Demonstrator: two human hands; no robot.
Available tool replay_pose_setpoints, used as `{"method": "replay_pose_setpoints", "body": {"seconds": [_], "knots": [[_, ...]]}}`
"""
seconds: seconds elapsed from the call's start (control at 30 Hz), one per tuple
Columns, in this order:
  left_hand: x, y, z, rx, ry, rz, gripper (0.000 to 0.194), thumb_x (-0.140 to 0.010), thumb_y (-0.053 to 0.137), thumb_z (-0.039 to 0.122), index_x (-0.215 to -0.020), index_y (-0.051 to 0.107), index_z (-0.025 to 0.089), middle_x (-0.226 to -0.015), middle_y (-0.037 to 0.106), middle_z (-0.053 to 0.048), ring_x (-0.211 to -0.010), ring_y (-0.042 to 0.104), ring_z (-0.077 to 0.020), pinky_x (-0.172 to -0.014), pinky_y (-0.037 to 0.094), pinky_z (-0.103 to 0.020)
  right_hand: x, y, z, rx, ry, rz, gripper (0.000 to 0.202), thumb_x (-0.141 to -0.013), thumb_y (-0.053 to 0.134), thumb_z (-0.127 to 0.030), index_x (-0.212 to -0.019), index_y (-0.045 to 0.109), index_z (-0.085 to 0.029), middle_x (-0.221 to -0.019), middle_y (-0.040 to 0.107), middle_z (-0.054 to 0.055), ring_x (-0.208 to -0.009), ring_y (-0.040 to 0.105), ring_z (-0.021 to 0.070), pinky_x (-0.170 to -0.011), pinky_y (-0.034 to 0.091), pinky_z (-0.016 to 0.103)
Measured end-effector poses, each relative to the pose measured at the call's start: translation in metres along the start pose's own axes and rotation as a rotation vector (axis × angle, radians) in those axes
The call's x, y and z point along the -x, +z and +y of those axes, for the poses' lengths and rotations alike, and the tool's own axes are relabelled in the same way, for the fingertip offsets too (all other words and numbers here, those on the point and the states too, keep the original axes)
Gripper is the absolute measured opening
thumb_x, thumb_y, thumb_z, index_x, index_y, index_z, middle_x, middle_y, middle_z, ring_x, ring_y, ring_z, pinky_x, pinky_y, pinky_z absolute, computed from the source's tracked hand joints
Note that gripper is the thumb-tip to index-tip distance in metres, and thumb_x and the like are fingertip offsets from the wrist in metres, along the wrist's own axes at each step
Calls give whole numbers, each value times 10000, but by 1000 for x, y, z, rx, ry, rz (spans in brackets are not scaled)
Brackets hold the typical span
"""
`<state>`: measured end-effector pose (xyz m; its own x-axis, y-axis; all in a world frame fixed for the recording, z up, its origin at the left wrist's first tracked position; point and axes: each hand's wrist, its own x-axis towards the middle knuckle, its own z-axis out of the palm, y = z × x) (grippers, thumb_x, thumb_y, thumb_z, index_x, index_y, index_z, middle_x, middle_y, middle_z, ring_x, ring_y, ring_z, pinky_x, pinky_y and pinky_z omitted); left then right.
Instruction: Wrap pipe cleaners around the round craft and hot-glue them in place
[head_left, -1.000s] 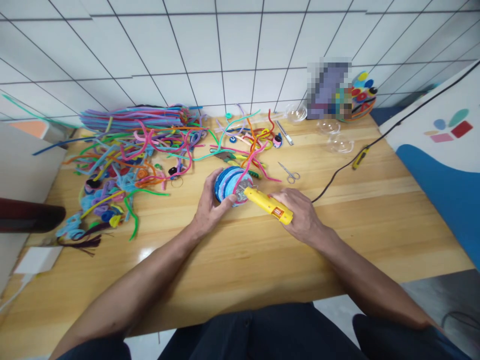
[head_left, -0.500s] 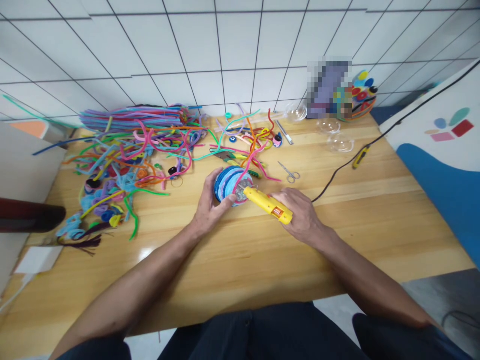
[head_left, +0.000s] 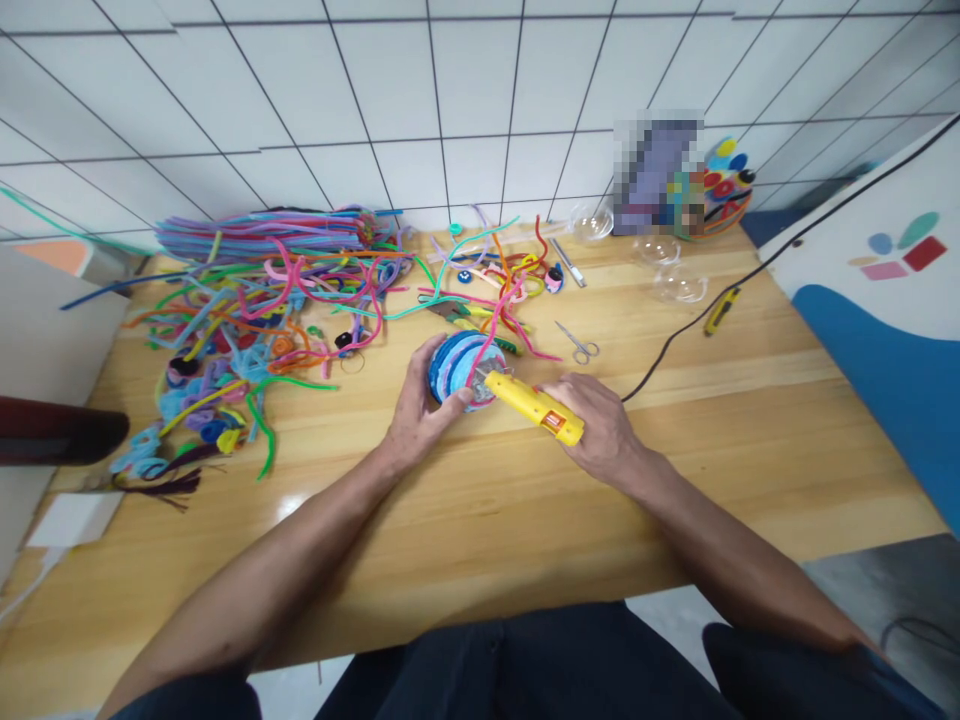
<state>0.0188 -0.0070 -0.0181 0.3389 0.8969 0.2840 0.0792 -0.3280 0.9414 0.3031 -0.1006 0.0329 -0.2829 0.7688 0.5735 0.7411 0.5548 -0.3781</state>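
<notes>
A rounded object wrapped in blue and pink pipe cleaners (head_left: 459,362) lies on its side in the grip of my left hand (head_left: 422,405), thumb along its lower edge. Its clear end faces right, and a loose pink pipe cleaner (head_left: 496,318) rises from it. My right hand (head_left: 600,425) is closed around a yellow glue gun (head_left: 536,408). The gun's tip meets or nearly meets the clear end; exact contact cannot be made out. A black cord (head_left: 667,350) runs from behind my right hand toward the upper right.
Many loose pipe cleaners (head_left: 300,290) pile up at the left. Small scissors (head_left: 577,345), pliers (head_left: 446,308) and a silver cutter (head_left: 568,262) lie beyond my hands. Clear plastic domes (head_left: 681,283) and a yellow knife (head_left: 722,311) are at the right, near a white tiled wall (head_left: 480,90).
Almost nothing differs. The glue gun's tip has shifted very slightly left along the clear end; my left hand keeps the same grip.
</notes>
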Motion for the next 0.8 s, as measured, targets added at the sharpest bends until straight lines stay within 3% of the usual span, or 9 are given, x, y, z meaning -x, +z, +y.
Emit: {"method": "replay_pose_setpoints", "body": {"seconds": [0.3,0.5,0.8], "knots": [[0,0,0,8,-9,5,842,-981,852,658,-1661,498,311,-1681,591,-156,-1543,630,-396,-1327,519,-640,5,0,4,-33,29,-4,257,-1151,590,-387,-1288,774,-269,-971,820,82,-876,777,285,-793,620,422],[0,0,1,12,5,-1,835,-992,839,670,-1662,489,315,-1678,597,-160,-1520,649,-384,-1308,549,-624,3,0,3,13,41,-3,236,-1118,599,-282,-1292,758,-268,-956,825,73,-874,784,282,-783,616,419],[0,-1,-1,12,-5,-7,844,-987,840,677,-1662,483,318,-1686,584,-158,-1536,634,-396,-1321,527,-639,0,-1,1,-4,14,6,226,-1125,607,-290,-1294,754,-262,-947,823,67,-850,775,277,-768,613,414]]}}
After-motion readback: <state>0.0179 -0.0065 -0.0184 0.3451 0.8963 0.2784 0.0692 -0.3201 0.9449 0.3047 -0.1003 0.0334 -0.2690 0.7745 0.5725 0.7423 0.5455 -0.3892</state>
